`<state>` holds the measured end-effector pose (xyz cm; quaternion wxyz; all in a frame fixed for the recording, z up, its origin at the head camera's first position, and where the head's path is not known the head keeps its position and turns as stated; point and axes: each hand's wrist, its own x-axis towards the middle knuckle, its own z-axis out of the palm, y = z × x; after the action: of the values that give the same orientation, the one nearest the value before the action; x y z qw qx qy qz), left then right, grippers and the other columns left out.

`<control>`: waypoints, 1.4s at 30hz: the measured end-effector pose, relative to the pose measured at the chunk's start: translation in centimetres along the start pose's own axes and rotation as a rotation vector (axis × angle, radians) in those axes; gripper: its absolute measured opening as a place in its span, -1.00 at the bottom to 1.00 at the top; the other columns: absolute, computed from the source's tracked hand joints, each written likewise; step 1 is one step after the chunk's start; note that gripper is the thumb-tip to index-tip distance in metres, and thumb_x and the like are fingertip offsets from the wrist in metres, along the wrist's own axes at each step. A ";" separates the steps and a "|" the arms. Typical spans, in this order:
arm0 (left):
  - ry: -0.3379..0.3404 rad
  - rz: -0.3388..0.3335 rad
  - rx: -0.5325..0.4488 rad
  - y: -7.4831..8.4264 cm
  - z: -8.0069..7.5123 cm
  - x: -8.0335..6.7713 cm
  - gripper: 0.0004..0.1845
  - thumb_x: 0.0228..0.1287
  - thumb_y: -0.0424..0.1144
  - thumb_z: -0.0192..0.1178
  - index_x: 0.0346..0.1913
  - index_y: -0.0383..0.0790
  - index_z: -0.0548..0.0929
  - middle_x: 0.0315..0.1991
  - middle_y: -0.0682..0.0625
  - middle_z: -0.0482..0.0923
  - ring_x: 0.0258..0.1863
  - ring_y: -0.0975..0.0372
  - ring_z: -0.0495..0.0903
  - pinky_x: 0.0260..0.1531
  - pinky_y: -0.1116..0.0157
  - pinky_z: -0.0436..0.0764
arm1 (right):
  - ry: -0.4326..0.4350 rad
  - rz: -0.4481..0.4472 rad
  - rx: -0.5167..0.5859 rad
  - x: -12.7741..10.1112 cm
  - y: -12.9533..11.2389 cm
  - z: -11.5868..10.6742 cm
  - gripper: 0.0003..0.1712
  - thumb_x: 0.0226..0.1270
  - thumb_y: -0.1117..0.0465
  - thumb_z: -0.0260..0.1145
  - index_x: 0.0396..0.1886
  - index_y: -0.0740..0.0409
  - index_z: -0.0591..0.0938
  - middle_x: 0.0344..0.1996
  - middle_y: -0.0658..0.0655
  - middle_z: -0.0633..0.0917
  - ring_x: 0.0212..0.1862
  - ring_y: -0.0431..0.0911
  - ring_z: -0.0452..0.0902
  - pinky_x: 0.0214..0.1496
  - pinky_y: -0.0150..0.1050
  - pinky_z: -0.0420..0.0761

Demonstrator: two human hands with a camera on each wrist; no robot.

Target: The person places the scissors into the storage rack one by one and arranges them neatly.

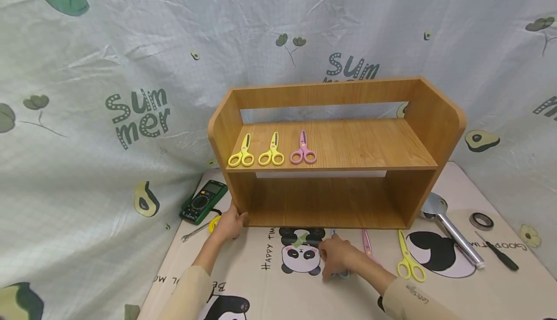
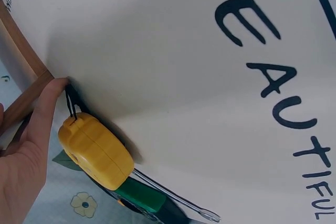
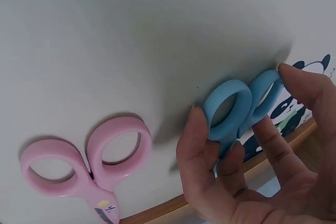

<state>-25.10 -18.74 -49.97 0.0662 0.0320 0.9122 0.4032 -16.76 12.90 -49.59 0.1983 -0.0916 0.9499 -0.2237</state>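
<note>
My left hand (image 1: 228,222) grips the lower left corner of a two-tier wooden shelf (image 1: 361,141), with the thumb on its front edge in the left wrist view. In front of the shelf, my right hand (image 1: 337,256) pinches blue scissors (image 3: 231,134) by their handle rings, which are tilted up from the table; the blades are mostly hidden behind the fingers. Pink scissors (image 3: 100,191) lie beside that hand, and yellow scissors (image 1: 404,254) lie farther right. On the upper tier, yellow scissors (image 1: 244,150), a second yellow pair (image 1: 273,149) and pink scissors (image 1: 303,147) form a row.
Left of the shelf are a green multimeter (image 1: 202,203), a yellow tape measure (image 2: 97,150) and a wrench (image 1: 193,233). At the right lie a metal ladle (image 1: 457,235), a black tape roll (image 1: 481,227) and a screwdriver (image 1: 502,257). A printed curtain (image 1: 174,44) hangs behind.
</note>
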 end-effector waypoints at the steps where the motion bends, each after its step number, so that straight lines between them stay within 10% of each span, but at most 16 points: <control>1: 0.002 0.001 -0.002 0.0 0.0 0.0 -0.45 0.61 -0.30 0.03 0.50 -0.41 0.16 0.17 -0.45 0.56 -0.72 0.23 0.39 -0.65 0.33 0.37 | 0.000 -0.003 0.000 0.0 0.0 0.0 -0.57 -0.17 0.22 0.74 -0.52 0.07 0.57 -0.38 0.11 0.49 -0.24 0.08 0.38 -0.28 -0.08 0.36; 8: -0.001 -0.002 -0.001 0.0 -0.1 0.1 -0.42 0.61 -0.30 0.03 0.53 -0.39 0.12 0.26 -0.47 0.52 -0.68 0.20 0.43 -0.63 0.31 0.39 | -0.007 -0.018 0.014 -0.6 -0.1 -0.1 -0.58 -0.19 0.27 0.72 -0.56 0.06 0.55 -0.37 0.12 0.50 -0.25 0.10 0.38 -0.29 -0.07 0.34; 16: 0.016 -0.003 0.058 0.2 -0.1 -0.1 -0.41 0.61 -0.31 0.03 0.54 -0.38 0.11 0.40 -0.46 0.43 -0.15 0.00 0.63 -0.29 0.23 0.57 | -0.004 -0.059 -0.009 -1.9 -1.1 -1.3 -0.64 -0.18 0.28 0.68 -0.53 0.08 0.59 -0.39 0.08 0.50 -0.24 0.06 0.37 -0.28 -0.06 0.36; 42: 0.025 0.015 0.093 0.0 -0.1 0.0 -0.44 0.61 -0.30 0.03 0.51 -0.41 0.16 0.39 -0.44 0.45 0.03 -0.06 0.60 -0.08 0.11 0.58 | -0.043 -0.188 -0.026 -8.7 -6.3 -10.9 -0.59 -0.12 0.27 0.69 -0.43 -0.09 0.58 -0.20 0.18 0.55 -0.20 0.01 0.46 -0.36 -0.12 0.57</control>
<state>-25.15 -18.81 -49.89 0.0504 0.0367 0.9304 0.3612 -12.90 13.86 -34.79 0.1958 -0.1875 0.9354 -0.2270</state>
